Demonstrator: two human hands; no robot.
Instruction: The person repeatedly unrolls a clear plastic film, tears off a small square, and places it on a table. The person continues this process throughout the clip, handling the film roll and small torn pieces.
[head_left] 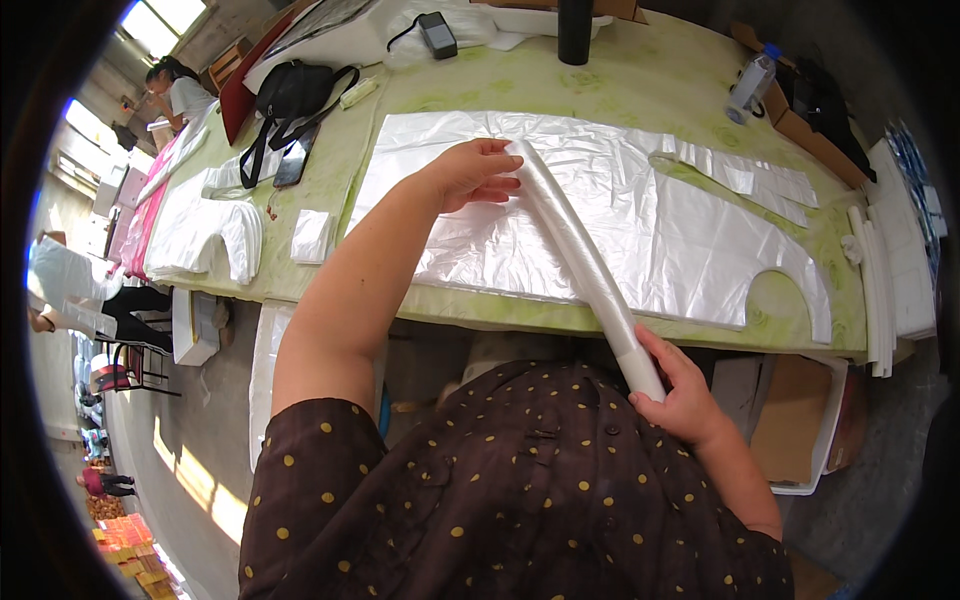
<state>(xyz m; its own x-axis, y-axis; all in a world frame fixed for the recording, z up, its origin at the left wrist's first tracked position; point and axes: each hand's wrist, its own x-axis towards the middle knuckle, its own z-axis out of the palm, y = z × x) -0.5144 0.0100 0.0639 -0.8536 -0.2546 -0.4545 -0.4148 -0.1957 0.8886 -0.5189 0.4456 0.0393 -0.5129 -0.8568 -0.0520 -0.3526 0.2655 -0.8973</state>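
Note:
A long, narrow roll of whitish translucent plastic film (585, 258) slants across the front of the table. My right hand (682, 393) is closed around its lower end, close to my body. At the far end, my left hand (472, 178) has its fingers apart, with the fingertips at the roll's edge. Beneath the roll, thin white plastic sheeting (690, 235) lies flat on the table, wrinkled and shiny. Its right side has curved cut-outs and strap-like strips, like a disposable apron. The roll and my left arm cover part of it.
The table (660, 75) has a green patterned cover. On its left lie a folded white square (312, 236), more plastic pieces (205, 235), a phone (294, 160) and a black bag (300, 92). A bottle (752, 85) and a cardboard box (815, 140) stand back right. People are at left.

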